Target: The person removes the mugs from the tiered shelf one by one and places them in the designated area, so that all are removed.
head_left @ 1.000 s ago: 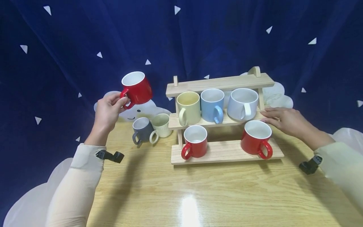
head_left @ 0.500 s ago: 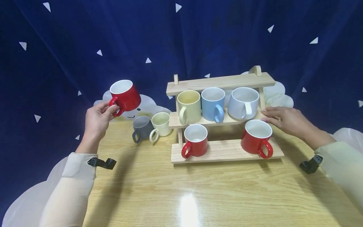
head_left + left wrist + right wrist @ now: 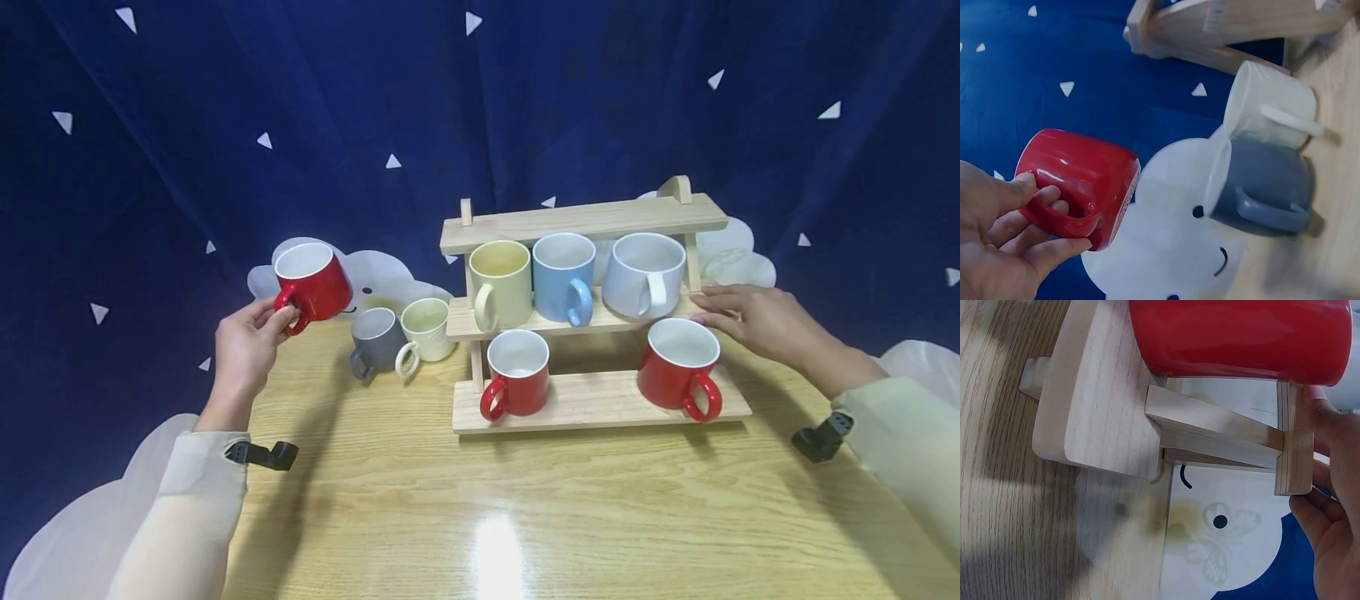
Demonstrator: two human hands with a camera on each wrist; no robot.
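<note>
My left hand (image 3: pixel 246 343) pinches the handle of a red mug (image 3: pixel 318 287) with a white inside, held in the air at the left. In the left wrist view, thumb and fingers close round that handle, and the mug lies on its side in the picture. My right hand (image 3: pixel 757 321) grips the right end of the middle board of a wooden rack (image 3: pixel 592 408). On that board stand a yellow mug (image 3: pixel 510 292), a blue mug (image 3: pixel 561 283) and a wide white mug (image 3: pixel 637 283). Two red mugs, left (image 3: pixel 521 383) and right (image 3: pixel 675 375), stand on the bottom board.
A grey mug (image 3: pixel 377 346) and a cream mug (image 3: pixel 429 333) stand on the wooden table (image 3: pixel 585 517) left of the rack, close together. Behind the table hangs a dark blue curtain (image 3: pixel 337 83) with white triangles and cloud shapes.
My left hand has moved left and down with the red mug, which now hangs lower and farther from the rack. The right hand stays on the rack.
</note>
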